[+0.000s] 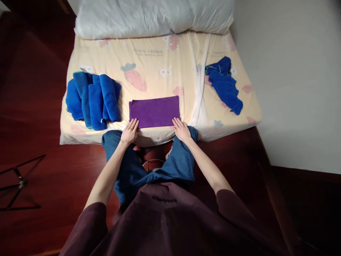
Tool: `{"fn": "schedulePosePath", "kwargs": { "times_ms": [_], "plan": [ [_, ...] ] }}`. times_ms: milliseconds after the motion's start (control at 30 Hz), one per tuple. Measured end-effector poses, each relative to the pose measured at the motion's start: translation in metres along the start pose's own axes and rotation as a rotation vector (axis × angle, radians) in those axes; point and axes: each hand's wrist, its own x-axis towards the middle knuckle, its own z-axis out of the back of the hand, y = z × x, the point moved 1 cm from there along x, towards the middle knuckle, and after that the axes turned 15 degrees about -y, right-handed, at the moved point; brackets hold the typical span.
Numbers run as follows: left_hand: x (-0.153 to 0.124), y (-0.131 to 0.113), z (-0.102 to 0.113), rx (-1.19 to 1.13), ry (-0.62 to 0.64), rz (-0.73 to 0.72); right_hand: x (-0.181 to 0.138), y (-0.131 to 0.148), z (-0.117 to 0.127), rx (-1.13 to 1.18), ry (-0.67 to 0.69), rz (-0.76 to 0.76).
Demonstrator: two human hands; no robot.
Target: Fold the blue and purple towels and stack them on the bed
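A purple towel [156, 111], folded into a flat rectangle, lies near the front edge of the bed. My left hand [130, 131] rests on its near left corner, fingers stretched out flat. At the near right corner, my right hand [181, 128] also lies flat with its fingers extended, touching the cloth. Several rolled or folded blue towels [96, 94] are heaped to the left of the purple one. Off to the right lies a crumpled blue cloth [225, 85] with some green edging.
The bed [160, 53] has a cream sheet with carrot prints. A pale rolled quilt [154, 17] lies across its far end. A wall [290, 85] borders the right side. Black tripod-like legs [21, 183] stand on the dark red floor at left.
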Motion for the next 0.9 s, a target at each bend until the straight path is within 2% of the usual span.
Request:
{"fn": "schedulePosePath", "kwargs": {
  "times_ms": [267, 433, 533, 633, 733, 900],
  "plan": [
    [0.013, 0.008, -0.001, 0.015, 0.001, 0.03, 0.011, 0.0, -0.011, 0.02, -0.066, -0.032],
    [0.036, 0.017, 0.004, 0.017, 0.064, 0.021, 0.038, -0.006, -0.02, 0.001, -0.064, -0.046],
    [0.041, 0.018, 0.011, 0.041, 0.093, 0.025, 0.051, -0.012, -0.019, -0.004, -0.049, -0.024],
    [0.032, 0.019, 0.018, 0.038, 0.108, -0.006, 0.048, -0.018, -0.014, -0.03, -0.031, 0.042],
    [0.014, 0.024, 0.022, -0.014, 0.136, -0.045, 0.027, -0.021, -0.012, -0.02, -0.011, 0.123],
    [-0.006, 0.034, 0.023, -0.137, 0.134, -0.013, 0.003, -0.021, -0.012, 0.056, 0.001, 0.067]
  ]
}}
